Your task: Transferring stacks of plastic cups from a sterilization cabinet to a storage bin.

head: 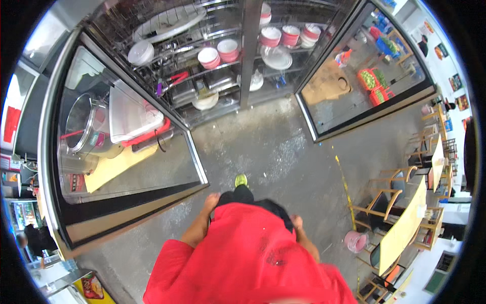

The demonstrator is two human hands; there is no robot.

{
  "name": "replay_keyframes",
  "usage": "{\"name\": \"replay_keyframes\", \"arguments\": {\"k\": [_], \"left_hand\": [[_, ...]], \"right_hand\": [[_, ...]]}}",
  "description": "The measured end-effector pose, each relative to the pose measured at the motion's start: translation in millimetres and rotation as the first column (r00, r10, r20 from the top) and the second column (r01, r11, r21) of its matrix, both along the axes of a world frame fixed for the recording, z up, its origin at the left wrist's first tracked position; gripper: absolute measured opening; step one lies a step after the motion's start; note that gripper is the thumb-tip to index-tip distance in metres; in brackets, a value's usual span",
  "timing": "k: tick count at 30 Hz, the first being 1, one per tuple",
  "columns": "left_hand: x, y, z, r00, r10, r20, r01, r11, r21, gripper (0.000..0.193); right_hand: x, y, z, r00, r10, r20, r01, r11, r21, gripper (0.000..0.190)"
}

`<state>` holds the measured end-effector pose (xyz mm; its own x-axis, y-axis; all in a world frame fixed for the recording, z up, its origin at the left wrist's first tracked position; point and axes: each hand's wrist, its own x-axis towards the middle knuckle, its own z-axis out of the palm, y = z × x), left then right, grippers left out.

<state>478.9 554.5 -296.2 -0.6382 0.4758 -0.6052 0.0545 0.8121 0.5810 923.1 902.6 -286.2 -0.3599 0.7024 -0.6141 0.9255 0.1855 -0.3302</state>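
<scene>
My left hand (212,200) hangs beside my left thigh, close to the lower corner of an open glass door (178,163). Its fingers are too small to read. At my other hip is my right hand (297,221), partly against the dark trousers, with its finger pose unclear. Before me stands a metal dish cabinet (248,57) with both glass doors swung outward. Stacked pink-and-white bowls (209,57) sit on its wire racks, along with a stack of white bowls (141,53), a large oval platter (171,22) and a clear plate (277,57).
The right glass door (364,72) angles outward. Through the left door show a large metal pot (81,123) and a white plastic tub (133,110). On the right are a yellow-topped table (402,228), wooden chairs (379,205) and a pink bucket (356,241). A person (40,239) is at far left.
</scene>
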Motion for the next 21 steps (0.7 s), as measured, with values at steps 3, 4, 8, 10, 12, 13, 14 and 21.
{"name": "replay_keyframes", "arguments": {"k": [3,4,8,10,12,13,14,21], "left_hand": [[-48,43,-6,0.994,0.1,0.048,-0.105,0.988,0.112,0.055],[-61,59,5,0.968,0.216,0.125,-0.237,0.953,0.188,0.052],[-86,74,8,0.847,0.464,0.259,-0.515,0.837,0.183,0.046],[-89,71,5,0.852,0.468,0.236,-0.513,0.836,0.193,0.046],[-93,76,3,0.843,0.496,0.207,-0.532,0.824,0.194,0.046],[-91,71,-5,0.831,0.522,0.193,-0.553,0.81,0.192,0.046],[-87,63,-19,0.837,0.534,0.118,-0.547,0.821,0.164,0.046],[-45,131,14,0.385,0.846,0.37,-0.923,0.366,0.124,0.041]], "right_hand": [[-53,69,3,0.999,0.009,-0.035,-0.008,0.999,0.039,0.034],[-70,86,-1,0.993,-0.02,-0.115,0.028,0.998,0.064,0.034],[-171,152,34,0.988,0.127,-0.086,-0.121,0.99,0.07,0.029],[-215,181,35,0.98,0.165,-0.112,-0.162,0.986,0.03,0.029],[-262,218,29,0.97,0.199,-0.142,-0.201,0.98,-0.002,0.029],[-286,236,21,0.954,0.264,-0.144,-0.269,0.963,-0.016,0.029],[-313,253,17,0.928,0.343,-0.148,-0.35,0.937,-0.025,0.028],[-475,386,-39,0.767,0.619,-0.17,-0.623,0.781,0.029,0.028]]}}
